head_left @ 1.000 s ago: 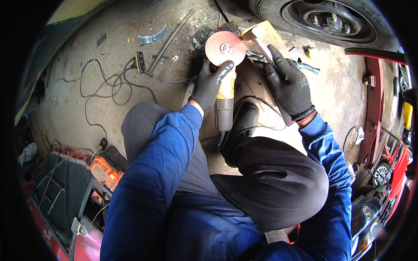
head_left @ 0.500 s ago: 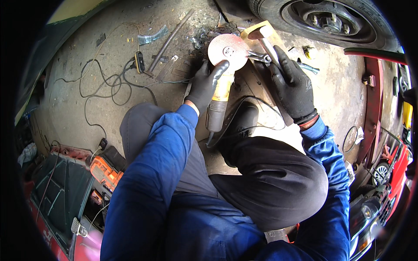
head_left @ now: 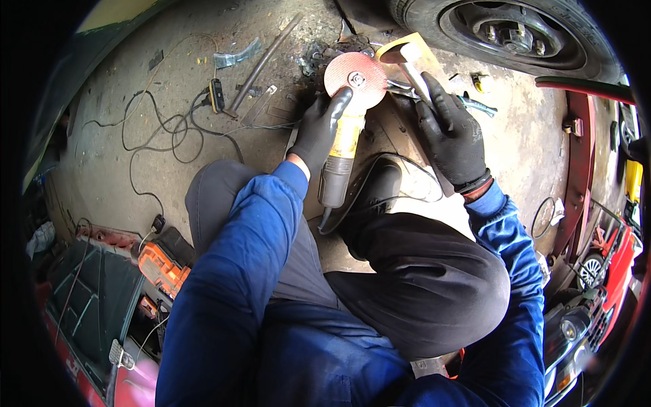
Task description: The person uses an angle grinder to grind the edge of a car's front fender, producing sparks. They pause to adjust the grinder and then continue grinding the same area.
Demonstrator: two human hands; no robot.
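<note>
A yellow and dark grey angle grinder (head_left: 346, 139) with a reddish round disc (head_left: 369, 71) stands out in front of me, its disc face toward me. My left hand (head_left: 319, 129), in a black glove, grips it beside the head; the thumb lies on the disc near the centre nut, and the other fingers are mostly hidden. In my right hand (head_left: 453, 132), also gloved, is a hammer (head_left: 411, 68), fingers closed round its handle and head pointing away. A pair of pliers (head_left: 480, 106) shows partly behind the right hand, its middle hidden.
Farther off are a yellowish block (head_left: 427, 54) and a car wheel (head_left: 502, 34). A metal bar (head_left: 268, 61) and tangled cables (head_left: 163, 129) lie on the floor at left. An orange tool (head_left: 163, 264) sits by my left knee. A red metal beam (head_left: 580, 169) stands at right.
The hammer and my right hand have shifted slightly left, covering more of the pliers' jaws. My left thumb has slid a little to the left on the disc.
</note>
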